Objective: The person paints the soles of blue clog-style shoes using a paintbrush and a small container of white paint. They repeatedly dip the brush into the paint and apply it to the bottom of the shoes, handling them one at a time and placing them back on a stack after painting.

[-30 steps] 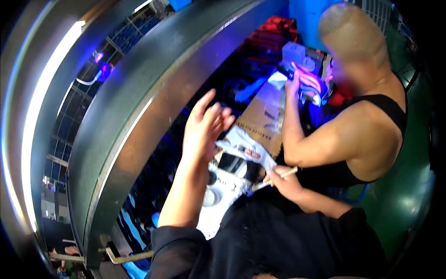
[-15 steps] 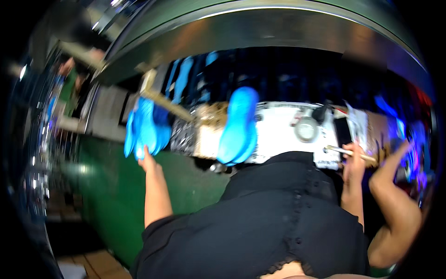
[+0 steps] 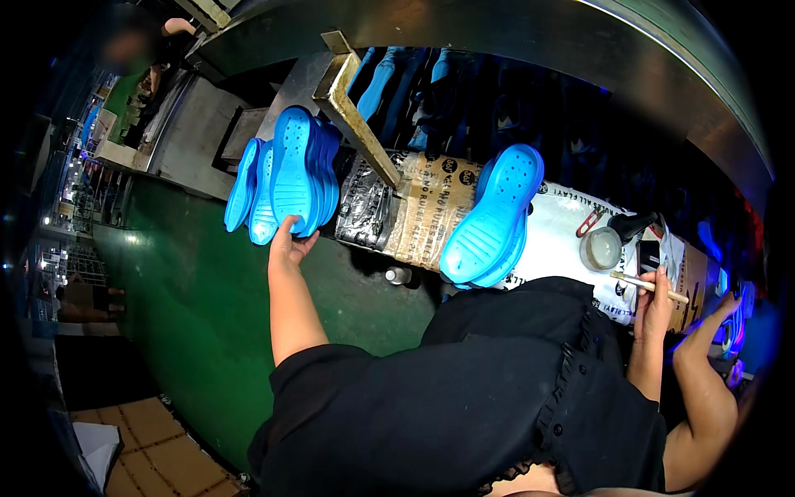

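Observation:
My left hand [image 3: 292, 240] is closed on the near end of a blue shoe sole [image 3: 293, 170], with the thumb on its upper face. That sole is the front one of a leaning stack at the left end of the work surface, beside more blue soles [image 3: 241, 186]. In my right hand [image 3: 654, 305] is a thin brush [image 3: 650, 286] with a pale handle, its tip pointing left. The tip is close to a round, cloudy container [image 3: 601, 248]. Between my hands, another stack of blue soles [image 3: 495, 219] lies on the surface.
A metal bracket [image 3: 356, 116] juts over the taped covering [image 3: 435, 207]. Beyond lies a row of dark and blue shoe parts [image 3: 505, 108] under a metal ledge. Red-handled scissors [image 3: 590, 222] lie by the container. Another person's arm [image 3: 704, 381] is at right; a bottle [image 3: 398, 275] stands below.
The view has turned, and the scene has become sharper. My left hand stays by the left soles, now with its thumb on the front stack. My right hand still holds the brush.

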